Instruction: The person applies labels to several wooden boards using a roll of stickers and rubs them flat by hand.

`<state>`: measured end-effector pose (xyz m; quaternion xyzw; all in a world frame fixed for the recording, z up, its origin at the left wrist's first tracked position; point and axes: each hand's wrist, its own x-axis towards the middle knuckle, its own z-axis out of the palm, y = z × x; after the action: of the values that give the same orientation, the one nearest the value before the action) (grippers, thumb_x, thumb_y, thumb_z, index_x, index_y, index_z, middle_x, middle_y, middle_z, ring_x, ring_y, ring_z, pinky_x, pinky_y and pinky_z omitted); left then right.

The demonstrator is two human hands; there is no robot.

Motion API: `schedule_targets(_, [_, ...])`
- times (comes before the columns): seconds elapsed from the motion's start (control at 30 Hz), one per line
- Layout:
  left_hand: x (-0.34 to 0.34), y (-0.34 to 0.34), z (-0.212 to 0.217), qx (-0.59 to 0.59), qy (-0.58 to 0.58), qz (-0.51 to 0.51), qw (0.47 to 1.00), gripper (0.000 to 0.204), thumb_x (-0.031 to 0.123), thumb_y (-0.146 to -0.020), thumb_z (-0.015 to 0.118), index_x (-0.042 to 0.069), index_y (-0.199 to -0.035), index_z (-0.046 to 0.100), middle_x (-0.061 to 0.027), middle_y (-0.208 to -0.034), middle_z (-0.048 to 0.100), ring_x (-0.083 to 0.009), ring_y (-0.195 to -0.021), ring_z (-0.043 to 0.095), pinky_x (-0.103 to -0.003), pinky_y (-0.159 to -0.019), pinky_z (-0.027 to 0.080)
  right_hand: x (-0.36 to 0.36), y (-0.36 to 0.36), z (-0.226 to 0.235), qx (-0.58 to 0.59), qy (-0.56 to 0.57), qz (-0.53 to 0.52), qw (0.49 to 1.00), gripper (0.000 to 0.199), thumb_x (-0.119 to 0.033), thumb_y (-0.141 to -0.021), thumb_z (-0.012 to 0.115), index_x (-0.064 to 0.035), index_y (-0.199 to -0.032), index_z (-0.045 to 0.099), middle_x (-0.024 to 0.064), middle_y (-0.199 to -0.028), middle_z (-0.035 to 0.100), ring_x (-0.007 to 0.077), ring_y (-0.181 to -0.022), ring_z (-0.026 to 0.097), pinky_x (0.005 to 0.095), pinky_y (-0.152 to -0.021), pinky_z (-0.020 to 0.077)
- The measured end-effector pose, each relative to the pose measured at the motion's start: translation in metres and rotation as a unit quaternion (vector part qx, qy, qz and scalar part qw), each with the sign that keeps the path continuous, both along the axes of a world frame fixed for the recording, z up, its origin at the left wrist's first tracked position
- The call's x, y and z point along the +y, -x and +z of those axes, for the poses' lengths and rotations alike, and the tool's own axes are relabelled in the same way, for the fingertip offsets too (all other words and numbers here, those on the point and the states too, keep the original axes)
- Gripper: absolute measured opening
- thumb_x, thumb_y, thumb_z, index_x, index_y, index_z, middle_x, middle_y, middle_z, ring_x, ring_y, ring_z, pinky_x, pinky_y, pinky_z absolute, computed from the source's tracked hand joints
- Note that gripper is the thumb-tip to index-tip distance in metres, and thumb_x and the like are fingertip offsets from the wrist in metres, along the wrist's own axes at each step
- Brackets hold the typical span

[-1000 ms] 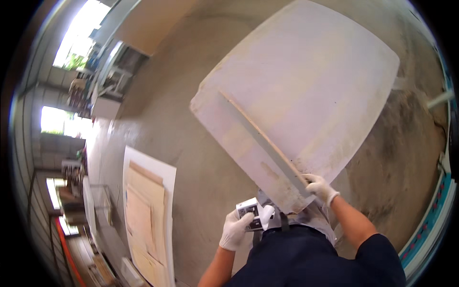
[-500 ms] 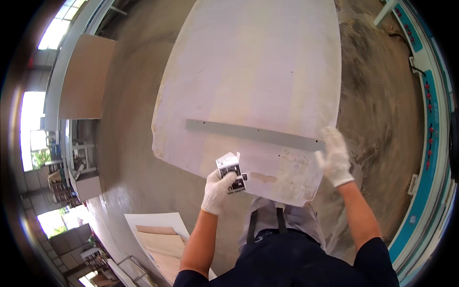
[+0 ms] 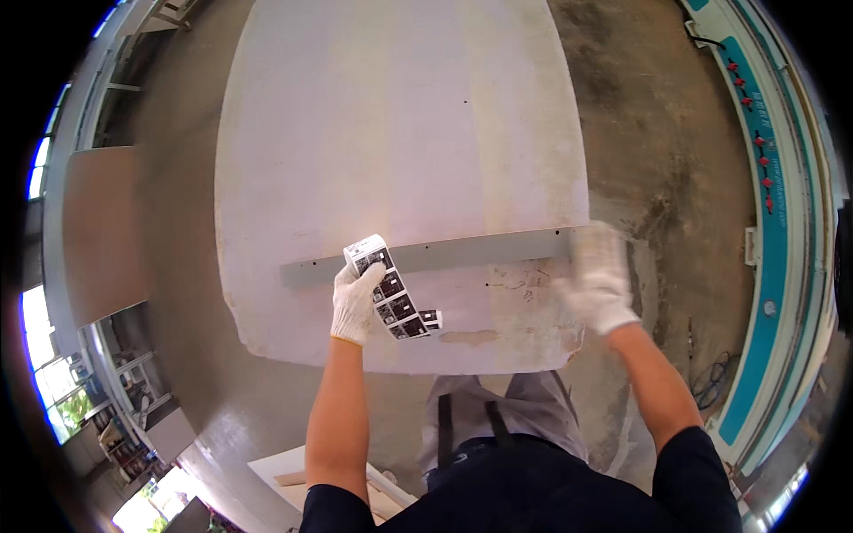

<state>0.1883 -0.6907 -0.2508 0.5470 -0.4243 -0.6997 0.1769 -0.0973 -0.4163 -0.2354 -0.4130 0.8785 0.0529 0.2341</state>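
Observation:
My left hand, in a white knit glove, grips a strip of labels printed in black and white. The strip hangs down to the right over the table, its lower end bent aside. Behind it a long grey flat bar with small dark holes lies across the pale board tabletop. My right hand, gloved too, is over the right end of the bar and blurred by motion. Its fingers look stretched out with the thumb apart, and nothing shows in it. Whether it touches the bar I cannot tell.
To the right runs a long machine with a blue panel and red knobs; a coiled cable lies on the floor beside it. A brown board stands at the left. Pale sheets lie low at the left, by my arm.
My view has shifted, so the bar now tilts the other way in the picture. The label strip, folded up before, hangs longer from my left hand. My right hand stays by the bar's right end.

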Motion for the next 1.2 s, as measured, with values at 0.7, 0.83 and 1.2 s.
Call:
schedule_targets(0.7, [0.081, 0.042, 0.085, 0.042, -0.201, -0.221, 0.953, 0.023, 0.008, -0.097, 0.064, -0.004, -0.113, 0.074, -0.0029, -0.098, 0.074, -0.0082, -0.088, 0.067, -0.028, -0.08, 0.056, -0.075, -0.069, 0.07, -0.234, 0.427, 0.101, 0.868, 0.041, -0.005, -0.069, 0.082, -0.0126, -0.108, 0.074, 0.0059, -0.113, 0.068, 0.0303, -0.108, 0.065, 0.0556, -0.112, 0.044])
schedule_targets(0.83, [0.085, 0.036, 0.079, 0.038, -0.167, -0.268, 0.948, 0.02, 0.012, -0.095, 0.064, -0.002, -0.103, 0.075, 0.0002, -0.088, 0.071, -0.0054, -0.079, 0.063, -0.026, -0.071, 0.054, -0.077, -0.065, 0.061, -0.279, 0.401, 0.122, 0.864, 0.039, -0.002, -0.069, 0.081, -0.015, -0.105, 0.074, 0.0034, -0.104, 0.07, 0.0282, -0.104, 0.066, 0.0538, -0.112, 0.0446])
schedule_targets(1.2, [0.074, 0.033, 0.085, 0.013, -0.184, -0.361, 0.914, 0.025, 0.011, -0.094, 0.061, 0.002, -0.115, 0.072, 0.0026, -0.081, 0.065, -0.0038, -0.074, 0.056, -0.025, -0.068, 0.05, -0.075, -0.071, 0.04, -0.358, 0.406, 0.028, 0.84, 0.017, 0.003, -0.072, 0.073, -0.0062, -0.085, 0.069, 0.0087, -0.104, 0.072, 0.0291, -0.102, 0.067, 0.0404, -0.095, 0.0535])
